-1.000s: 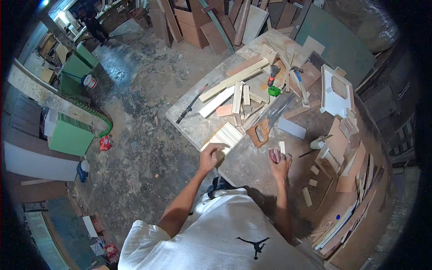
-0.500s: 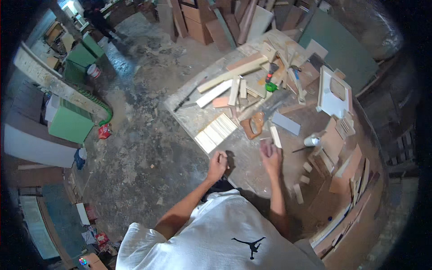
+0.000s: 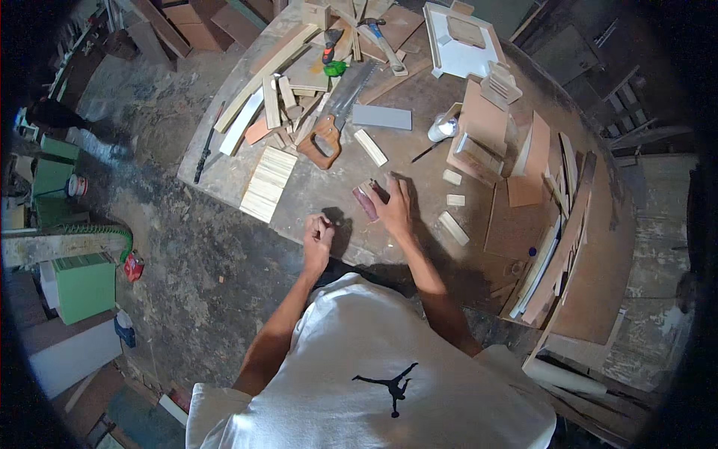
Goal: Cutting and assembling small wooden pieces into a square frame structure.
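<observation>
My left hand (image 3: 318,232) is closed near the front edge of the table, its fingers curled together. Whatever they may hold is too small to make out. To its right, my right hand (image 3: 394,209) grips a reddish-brown piece of sandpaper (image 3: 365,203) between thumb and fingers, low over the tabletop. Beyond that hand lies a short pale wood strip (image 3: 371,147), apart from it. Several pale strips sit side by side as a flat panel (image 3: 268,184) left of my hands. A wooden-handled handsaw (image 3: 322,142) rests behind them.
Small wood offcuts (image 3: 453,227) lie right of my right hand, with a white can (image 3: 443,128) farther back. A grey rectangular piece (image 3: 381,117), a hammer (image 3: 384,46) and piled wood strips (image 3: 262,82) occupy the far table. Boards (image 3: 550,247) lean at the right.
The view has turned, shifting the table leftward and up in it. My right hand now sits clear of the short strip and closer to my left hand, which stays closed.
</observation>
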Motion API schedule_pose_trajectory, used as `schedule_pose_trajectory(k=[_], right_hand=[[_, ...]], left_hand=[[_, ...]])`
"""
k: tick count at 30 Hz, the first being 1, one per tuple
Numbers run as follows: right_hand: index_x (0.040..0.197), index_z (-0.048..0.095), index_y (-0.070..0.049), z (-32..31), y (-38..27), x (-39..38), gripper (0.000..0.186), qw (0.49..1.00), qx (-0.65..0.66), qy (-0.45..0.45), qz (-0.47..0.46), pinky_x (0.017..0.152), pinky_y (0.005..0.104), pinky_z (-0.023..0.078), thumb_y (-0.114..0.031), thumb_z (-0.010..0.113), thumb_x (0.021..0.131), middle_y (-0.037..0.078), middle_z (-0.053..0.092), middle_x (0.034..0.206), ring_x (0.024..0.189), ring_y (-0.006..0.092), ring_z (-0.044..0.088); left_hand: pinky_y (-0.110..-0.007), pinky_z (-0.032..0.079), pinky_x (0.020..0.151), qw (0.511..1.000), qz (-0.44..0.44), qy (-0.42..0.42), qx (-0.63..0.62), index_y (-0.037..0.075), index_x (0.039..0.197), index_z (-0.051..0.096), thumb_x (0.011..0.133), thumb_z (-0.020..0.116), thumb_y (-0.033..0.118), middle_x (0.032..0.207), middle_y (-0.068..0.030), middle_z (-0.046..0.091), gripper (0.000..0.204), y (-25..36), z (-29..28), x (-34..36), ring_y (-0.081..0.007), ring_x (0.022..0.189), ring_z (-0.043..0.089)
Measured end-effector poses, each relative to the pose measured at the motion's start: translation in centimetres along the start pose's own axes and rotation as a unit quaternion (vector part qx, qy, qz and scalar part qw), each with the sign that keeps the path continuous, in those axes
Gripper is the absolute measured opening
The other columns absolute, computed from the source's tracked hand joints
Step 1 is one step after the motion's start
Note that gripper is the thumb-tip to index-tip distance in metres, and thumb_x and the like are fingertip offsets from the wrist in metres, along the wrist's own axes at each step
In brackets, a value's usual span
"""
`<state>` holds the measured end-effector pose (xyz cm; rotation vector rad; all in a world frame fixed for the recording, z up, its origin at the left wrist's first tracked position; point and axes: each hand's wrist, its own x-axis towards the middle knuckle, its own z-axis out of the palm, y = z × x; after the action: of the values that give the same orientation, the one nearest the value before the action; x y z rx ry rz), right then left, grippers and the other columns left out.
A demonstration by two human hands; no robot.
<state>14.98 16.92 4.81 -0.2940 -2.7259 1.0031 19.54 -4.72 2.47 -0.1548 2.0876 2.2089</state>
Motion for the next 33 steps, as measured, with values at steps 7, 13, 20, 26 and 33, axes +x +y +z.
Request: schedule_pose_trajectory(k=[7,13,20,26,33], right_hand=[[0.130,0.060,-0.004,3.0,2.7,6.4,0.054,0.995,-0.076,0.064,-0.007,0.104,0.0545,0.039,-0.027,0.076,0.084,0.024,0.056,0.125,0.123,0.0441,0.049],[0.116,0.068,-0.006,5.4,1.9,6.1,0.039,0.988,-0.137,0.043,0.054,0.103,0.0524,0.039,-0.027,0.076,0.084,0.019,0.060,0.120,0.120,0.0407,0.052],[0.117,0.070,0.000,9.6,-8.1,6.4,0.039,0.924,0.299,-0.068,0.227,0.072,0.0259,0.050,-0.032,0.075,0.096,0.000,0.069,0.089,0.078,0.0101,0.061],[0.130,0.064,0.002,12.8,-15.6,13.5,0.050,0.855,0.455,-0.170,0.184,0.083,0.0243,0.049,-0.032,0.075,0.096,0.005,0.071,0.104,0.091,0.0132,0.064],[0.140,0.054,0.000,14.4,-13.9,10.4,0.066,0.995,-0.077,-0.032,-0.056,0.110,0.0449,0.039,-0.029,0.081,0.087,0.019,0.051,0.145,0.136,0.0318,0.048]], left_hand=[[-0.027,0.037,0.056,0.996,-0.059,0.019,-0.066,0.010,0.067,0.039,0.094,0.048,-0.002,0.063,-0.0024,0.050,0.030,1.3,-1.5,1.0,-0.0094,0.058,0.044],[-0.029,0.030,0.048,0.996,-0.069,0.049,-0.040,0.008,0.065,0.044,0.097,0.047,-0.001,0.058,-0.0001,0.046,0.034,0.8,-5.4,2.2,-0.0080,0.053,0.040],[-0.027,0.039,0.053,0.994,0.007,0.046,-0.103,0.007,0.086,0.044,0.094,0.039,-0.005,0.068,-0.0062,0.057,0.015,0.6,-9.7,5.3,-0.0123,0.056,0.048],[-0.025,0.039,0.051,0.998,0.003,0.025,-0.057,-0.001,0.092,0.062,0.088,0.034,-0.010,0.063,-0.0060,0.058,0.029,3.5,-13.0,7.5,-0.0109,0.051,0.049],[-0.025,0.035,0.047,0.995,0.014,0.088,-0.048,-0.002,0.075,0.066,0.082,0.035,-0.010,0.052,-0.0043,0.054,0.034,1.9,-15.7,6.9,-0.0094,0.045,0.043]])
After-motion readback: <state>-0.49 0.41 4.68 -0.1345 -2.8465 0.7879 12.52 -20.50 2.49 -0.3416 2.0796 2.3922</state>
